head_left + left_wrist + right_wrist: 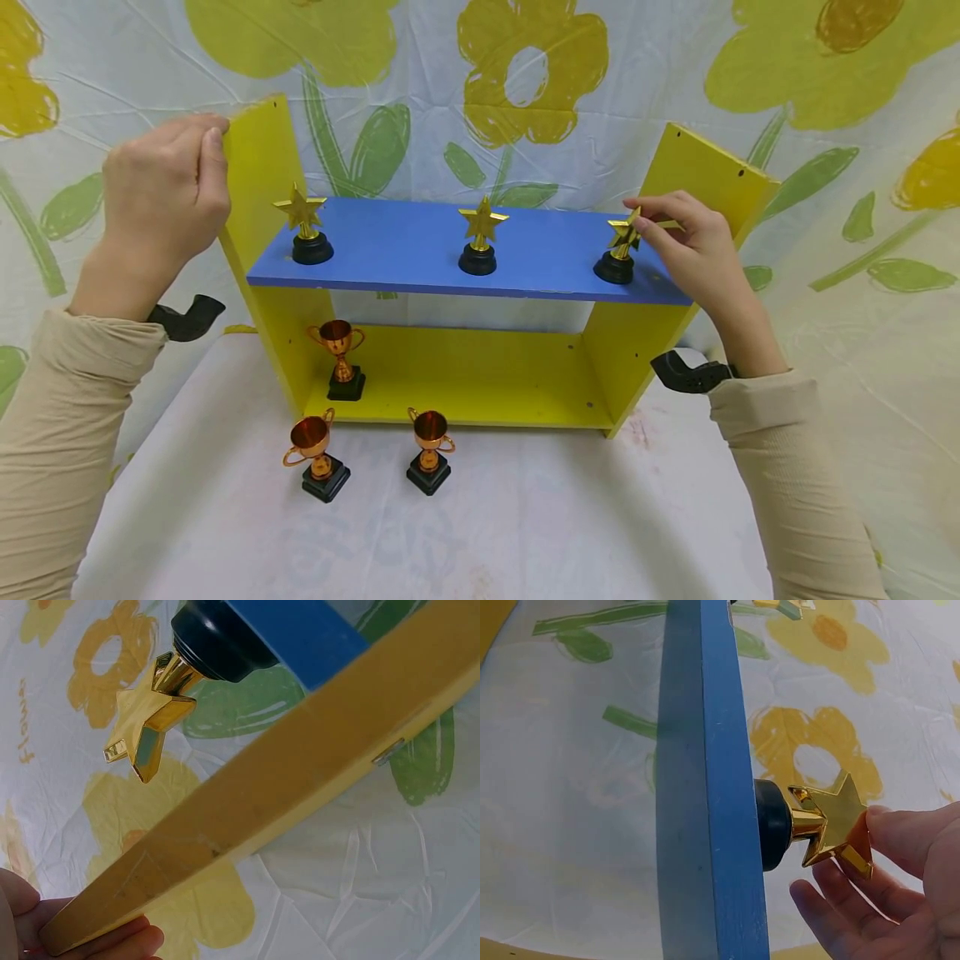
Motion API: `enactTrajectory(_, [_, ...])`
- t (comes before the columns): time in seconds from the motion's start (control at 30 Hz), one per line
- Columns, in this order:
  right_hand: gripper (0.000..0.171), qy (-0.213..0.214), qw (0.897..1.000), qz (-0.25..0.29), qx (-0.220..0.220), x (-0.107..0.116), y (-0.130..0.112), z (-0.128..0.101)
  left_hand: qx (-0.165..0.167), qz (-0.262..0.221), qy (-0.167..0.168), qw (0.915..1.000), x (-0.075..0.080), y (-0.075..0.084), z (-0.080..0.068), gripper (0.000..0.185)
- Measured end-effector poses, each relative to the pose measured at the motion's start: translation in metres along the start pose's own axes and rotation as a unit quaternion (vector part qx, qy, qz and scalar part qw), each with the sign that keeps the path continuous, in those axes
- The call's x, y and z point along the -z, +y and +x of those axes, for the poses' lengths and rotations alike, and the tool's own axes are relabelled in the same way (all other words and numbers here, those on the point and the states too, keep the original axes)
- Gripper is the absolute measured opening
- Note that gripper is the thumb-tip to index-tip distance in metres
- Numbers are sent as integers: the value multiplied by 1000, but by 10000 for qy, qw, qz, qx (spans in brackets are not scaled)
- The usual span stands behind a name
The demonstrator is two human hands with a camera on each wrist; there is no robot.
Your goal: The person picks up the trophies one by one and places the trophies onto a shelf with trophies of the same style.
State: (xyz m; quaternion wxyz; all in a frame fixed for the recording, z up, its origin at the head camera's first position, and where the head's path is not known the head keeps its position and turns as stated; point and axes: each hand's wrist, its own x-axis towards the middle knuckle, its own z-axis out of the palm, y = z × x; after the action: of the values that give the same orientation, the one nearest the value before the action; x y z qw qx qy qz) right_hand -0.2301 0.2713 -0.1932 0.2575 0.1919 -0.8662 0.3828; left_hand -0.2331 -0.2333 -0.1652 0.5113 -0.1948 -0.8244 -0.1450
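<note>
My left hand (167, 185) grips the upper end of the yellow left side panel (262, 167) of a small shelf; in the left wrist view its fingers (139, 941) wrap the panel's end. At the other side, my right hand (693, 246) pinches the gold star of a star trophy (838, 814) between thumb and fingers. That trophy's black round base (613, 268) stands on the right end of the blue shelf board (405, 242). Two matching star trophies stand along this board, one in the middle (482, 237) and one at the left (306, 229).
On the yellow lower board (472, 367), a bronze cup trophy (341, 358) stands at the left. Two more cup trophies, one at left (318, 458) and one nearer the middle (429, 450), stand on the white-covered table (525, 533) before the shelf. A flowered cloth (427, 50) hangs behind.
</note>
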Motion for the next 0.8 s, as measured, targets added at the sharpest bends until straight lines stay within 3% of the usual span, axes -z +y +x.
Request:
enactTrajectory(0.27, [41,-32,9995,215,240,-1,0,-3,39,-18,4,10000,-1,0,-1,42])
enactTrajectory(0.5, [52,61,9990,-220,392,-2,-5,-9,61,-8,24,10000,-2,-2,-2,41])
enactTrajectory(0.8, [62,204,9929,-205,1150,-6,-17,-17,20,-1,70,10000,-1,-2,-1,42])
